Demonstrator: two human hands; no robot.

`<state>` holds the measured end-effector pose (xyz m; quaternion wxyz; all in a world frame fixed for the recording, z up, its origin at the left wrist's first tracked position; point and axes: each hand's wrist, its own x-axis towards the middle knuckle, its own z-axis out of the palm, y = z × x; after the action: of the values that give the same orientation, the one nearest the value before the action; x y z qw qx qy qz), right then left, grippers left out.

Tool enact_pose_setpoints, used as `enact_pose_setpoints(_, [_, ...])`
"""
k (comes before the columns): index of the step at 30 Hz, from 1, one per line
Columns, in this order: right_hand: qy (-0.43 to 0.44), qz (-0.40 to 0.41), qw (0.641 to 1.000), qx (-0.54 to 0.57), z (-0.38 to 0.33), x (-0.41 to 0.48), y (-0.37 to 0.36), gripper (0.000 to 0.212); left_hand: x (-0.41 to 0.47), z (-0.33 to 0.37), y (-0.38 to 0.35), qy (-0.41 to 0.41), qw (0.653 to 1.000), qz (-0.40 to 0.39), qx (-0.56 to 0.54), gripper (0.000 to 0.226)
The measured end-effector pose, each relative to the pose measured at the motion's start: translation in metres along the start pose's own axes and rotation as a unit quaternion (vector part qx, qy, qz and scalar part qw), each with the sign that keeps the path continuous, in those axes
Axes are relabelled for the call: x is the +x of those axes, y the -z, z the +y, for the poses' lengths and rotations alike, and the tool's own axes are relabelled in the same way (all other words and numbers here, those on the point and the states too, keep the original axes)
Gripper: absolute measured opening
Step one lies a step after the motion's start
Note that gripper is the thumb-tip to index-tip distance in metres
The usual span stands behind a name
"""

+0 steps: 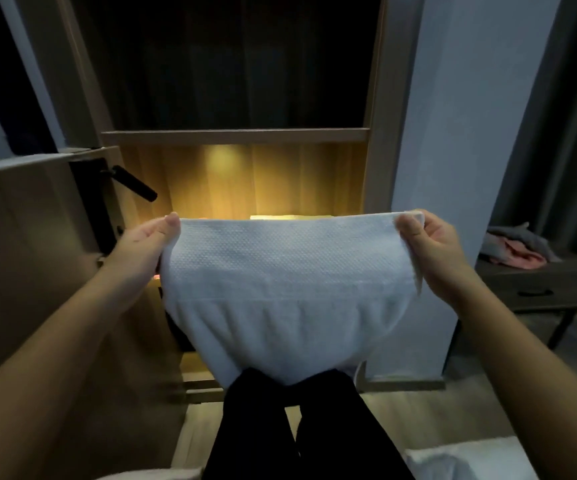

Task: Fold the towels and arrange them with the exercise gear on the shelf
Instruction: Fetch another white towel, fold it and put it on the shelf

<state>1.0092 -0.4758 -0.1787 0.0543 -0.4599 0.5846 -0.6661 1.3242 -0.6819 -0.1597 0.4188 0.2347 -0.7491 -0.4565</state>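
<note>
A white towel [287, 289] hangs stretched in front of me, its lower half drooping toward my legs. My left hand [145, 244] pinches its top left corner and my right hand [425, 240] pinches its top right corner. Behind the towel is the lit wooden shelf [235, 136] of an open cabinet. A pale folded item [290, 216] shows just above the towel's top edge inside the lit compartment. Anything lower on the shelf is hidden by the towel.
An open door with a black lever handle [134, 183] stands at the left. A white wall [453, 133] flanks the cabinet on the right. A dark side table [539, 289] holds grey and pink cloth [515, 249]. White fabric [467, 459] lies at bottom right.
</note>
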Motion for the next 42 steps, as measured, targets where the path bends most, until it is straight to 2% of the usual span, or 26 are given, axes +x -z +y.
enact_pose_setpoints(4, [-0.031, -0.035, 0.998, 0.036, -0.042, -0.033, 0.018, 0.035, -0.035, 0.041, 0.005, 0.002, 0.999, -0.003, -0.035, 0.038])
enact_pose_setpoints(9, [-0.058, -0.069, 0.995, 0.049, -0.093, -0.060, 0.036, 0.045, -0.064, 0.082, 0.019, 0.011, 1.000, 0.004, -0.015, 0.038])
enact_pose_setpoints(16, [-0.123, -0.079, 0.989, 0.038, -0.119, -0.077, 0.044, 0.049, -0.080, 0.087, 0.038, 0.067, 0.996, 0.004, -0.057, 0.041])
enact_pose_setpoints(19, [-0.189, -0.068, 0.979, 0.022, -0.086, -0.068, 0.030, 0.051, -0.068, 0.054, 0.023, 0.136, 0.988, 0.030, -0.066, 0.043])
enact_pose_setpoints(24, [-0.313, -0.049, 0.948, 0.006, 0.022, -0.050, -0.006, 0.070, -0.037, -0.044, -0.017, 0.241, 0.970, 0.031, -0.021, 0.043])
enact_pose_setpoints(26, [-0.355, -0.046, 0.934, -0.011, 0.064, -0.048, -0.023, 0.068, -0.027, -0.080, -0.031, 0.297, 0.954, 0.042, -0.004, 0.046])
enact_pose_setpoints(28, [-0.422, -0.041, 0.905, -0.034, 0.104, -0.049, -0.037, 0.062, -0.023, -0.113, -0.044, 0.357, 0.932, 0.053, 0.024, 0.050])
enact_pose_setpoints(29, [-0.462, -0.043, 0.885, -0.046, 0.123, -0.053, -0.041, 0.060, -0.025, -0.130, -0.050, 0.384, 0.922, 0.035, 0.031, 0.053])
enact_pose_setpoints(31, [-0.536, -0.070, 0.839, -0.059, 0.153, -0.067, -0.045, 0.054, -0.037, -0.161, -0.060, 0.440, 0.896, -0.048, 0.028, 0.052])
enact_pose_setpoints(33, [-0.591, -0.117, 0.794, -0.075, 0.174, -0.079, -0.045, 0.043, -0.052, -0.186, -0.066, 0.505, 0.854, -0.120, 0.048, 0.047])
enact_pose_setpoints(36, [-0.636, -0.145, 0.751, -0.104, 0.193, -0.088, -0.045, 0.032, -0.061, -0.210, -0.066, 0.565, 0.810, -0.127, 0.097, 0.053])
enact_pose_setpoints(39, [-0.620, -0.117, 0.765, -0.130, 0.208, -0.090, -0.050, 0.037, -0.057, -0.226, -0.070, 0.574, 0.808, -0.107, 0.075, 0.050])
enact_pose_setpoints(42, [-0.577, -0.071, 0.802, -0.139, 0.218, -0.096, -0.057, 0.041, -0.051, -0.233, -0.077, 0.566, 0.815, -0.101, 0.068, 0.045])
